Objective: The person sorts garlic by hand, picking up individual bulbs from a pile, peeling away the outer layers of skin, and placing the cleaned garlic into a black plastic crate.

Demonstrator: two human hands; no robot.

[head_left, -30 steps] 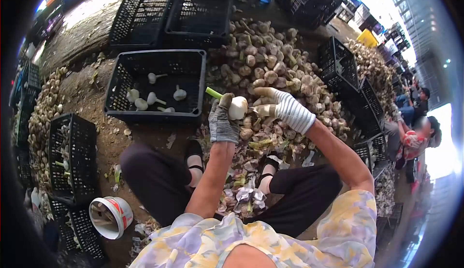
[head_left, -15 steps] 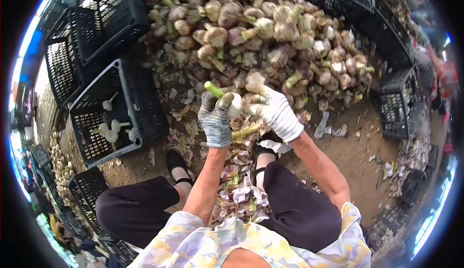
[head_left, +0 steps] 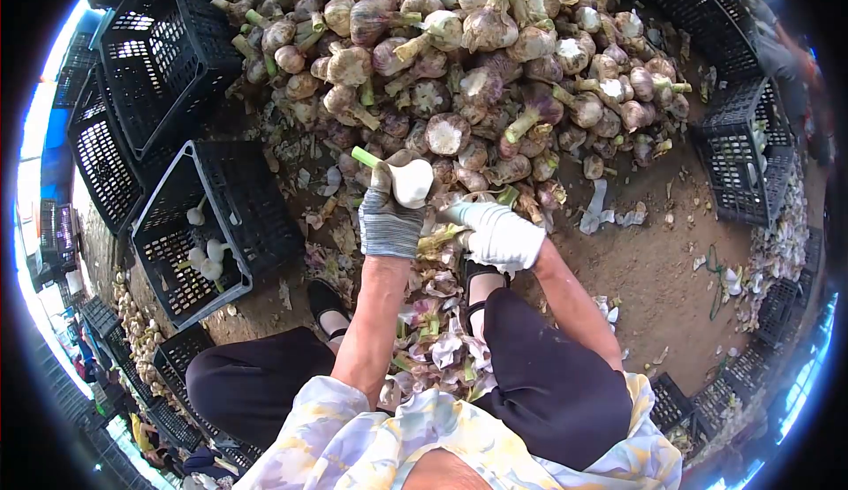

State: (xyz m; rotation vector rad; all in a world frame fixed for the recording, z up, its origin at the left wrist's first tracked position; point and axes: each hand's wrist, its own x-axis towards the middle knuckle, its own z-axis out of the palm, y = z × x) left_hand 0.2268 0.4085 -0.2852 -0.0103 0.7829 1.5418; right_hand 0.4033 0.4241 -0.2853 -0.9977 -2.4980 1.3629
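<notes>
A white, cleaned garlic bulb with a short green stem is gripped in my left hand, which wears a grey striped glove. To its right, slightly lower and apart from the bulb, is my right hand in a white striped glove. Its fingers are drawn together and point toward the left hand; whatever may be between them is hidden. Just beyond both hands rises a heap of unpeeled garlic with purplish, soil-stained skins and cut stems. Loose garlic skins lie below the hands, between my feet.
On the left stands a black plastic crate holding several white garlic bulbs. More black crates are stacked behind it. Another crate sits at the right of the heap. Skin scraps litter the dirt floor.
My right hand has moved down and away from the bulb, and its fingers have drawn in. The left hand keeps the bulb, now turned with more of its white side showing. The view has shifted slightly.
</notes>
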